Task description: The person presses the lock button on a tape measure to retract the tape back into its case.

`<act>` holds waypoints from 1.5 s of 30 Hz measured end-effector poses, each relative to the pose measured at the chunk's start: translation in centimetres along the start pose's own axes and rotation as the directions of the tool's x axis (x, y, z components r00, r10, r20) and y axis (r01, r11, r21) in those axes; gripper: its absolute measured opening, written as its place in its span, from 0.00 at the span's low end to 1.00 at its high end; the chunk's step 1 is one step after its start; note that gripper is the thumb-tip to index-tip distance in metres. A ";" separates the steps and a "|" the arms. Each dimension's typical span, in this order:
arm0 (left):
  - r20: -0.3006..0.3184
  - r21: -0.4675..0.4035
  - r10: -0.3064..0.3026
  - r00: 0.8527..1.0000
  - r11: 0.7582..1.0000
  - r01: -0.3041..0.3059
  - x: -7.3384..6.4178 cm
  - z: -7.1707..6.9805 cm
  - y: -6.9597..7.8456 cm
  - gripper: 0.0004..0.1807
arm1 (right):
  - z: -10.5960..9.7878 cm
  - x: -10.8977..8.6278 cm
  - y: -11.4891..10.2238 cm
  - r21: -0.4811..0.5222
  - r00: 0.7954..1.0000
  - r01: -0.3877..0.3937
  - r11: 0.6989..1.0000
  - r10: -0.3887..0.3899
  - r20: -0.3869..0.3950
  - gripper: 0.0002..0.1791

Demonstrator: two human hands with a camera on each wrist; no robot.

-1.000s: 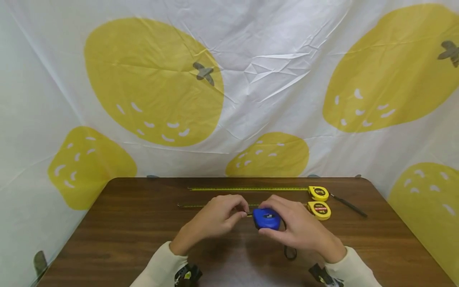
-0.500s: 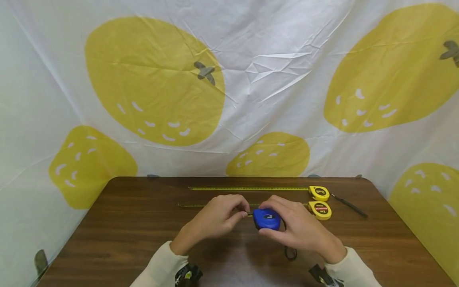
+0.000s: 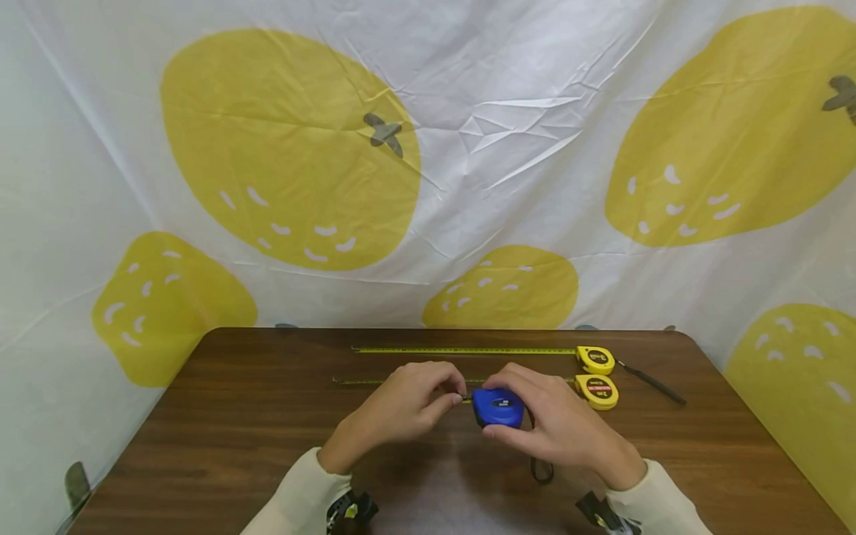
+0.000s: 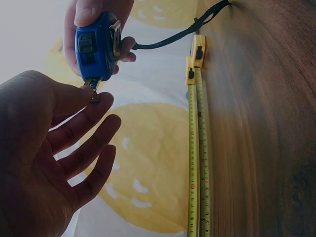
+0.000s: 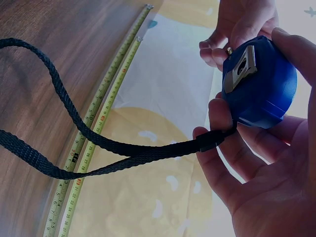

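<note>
Fingers [image 4: 81, 121] of the left hand [image 3: 409, 405] are nearly closed at the tips, and we see thumb and index pinching the metal end hook [image 4: 95, 97] of a blue tape measure [image 3: 498, 409], the others loosely bent and apart. Its case sits above the tabletop [image 3: 221, 453], wrapped by the right hand [image 3: 556, 420], whose thumb and fingers curl around it. We find a black wrist strap [image 5: 173, 150] looping from the case. Beyond the hands, we see an upper yellow tape measure [image 3: 595, 360] and a lower yellow tape measure [image 3: 597, 391], blades extended leftward. Fruit-print fabric [image 3: 508, 74] hangs behind.
</note>
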State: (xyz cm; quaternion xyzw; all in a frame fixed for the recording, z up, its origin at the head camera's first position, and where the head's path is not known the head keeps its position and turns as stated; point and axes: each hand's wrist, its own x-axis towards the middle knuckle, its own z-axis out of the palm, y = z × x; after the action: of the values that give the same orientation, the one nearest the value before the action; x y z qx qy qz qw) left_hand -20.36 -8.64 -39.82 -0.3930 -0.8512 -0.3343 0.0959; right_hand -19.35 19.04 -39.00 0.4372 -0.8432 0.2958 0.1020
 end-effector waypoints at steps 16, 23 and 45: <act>0.008 0.000 0.019 1.000 1.000 -0.019 0.1 -0.2 0.0 0.03 | 0.0 0.0 0.0 -0.001 1.000 0.007 1.000 -0.007 -0.006 0.24; 0.025 -0.008 0.032 0.999 0.999 -0.032 0.1 0.0 0.0 0.03 | 0.4 0.0 -0.2 0.022 1.000 0.007 1.000 -0.007 0.007 0.24; 0.047 -0.018 0.004 0.999 1.000 -0.003 -0.1 0.7 -0.7 0.06 | 1.9 0.2 0.2 -0.003 0.998 0.054 0.999 -0.054 -0.031 0.25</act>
State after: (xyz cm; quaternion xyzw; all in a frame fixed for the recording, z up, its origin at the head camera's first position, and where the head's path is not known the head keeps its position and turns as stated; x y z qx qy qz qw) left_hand -20.75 -8.57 -40.77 -0.4032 -0.8494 -0.3325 0.0732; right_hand -19.46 17.94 -40.54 0.4550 -0.8298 0.2986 0.1234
